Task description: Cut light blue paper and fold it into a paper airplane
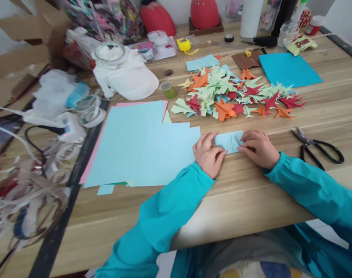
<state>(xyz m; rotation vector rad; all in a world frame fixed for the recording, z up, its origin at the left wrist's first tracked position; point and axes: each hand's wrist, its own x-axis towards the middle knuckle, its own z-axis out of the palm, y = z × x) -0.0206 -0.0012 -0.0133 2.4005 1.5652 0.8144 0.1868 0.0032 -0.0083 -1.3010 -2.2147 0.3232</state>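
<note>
A small light-blue piece of paper with a crease down its middle lies low over the wooden table, between my two hands. My left hand pinches its left end, fingers closed on the edge. At the opposite end, my right hand grips the paper between thumb and fingers. To the left, a stack of large light-blue sheets reaches close to my left hand, with pink paper showing under its edge. Beyond my hands lies a pile of folded paper figures in pale green, orange, red and blue.
Black-handled scissors lie right of my right hand. Bright blue sheets rest at the back right. A green tape roll stands beside a white bag. Cables and ribbon rolls clutter the left side.
</note>
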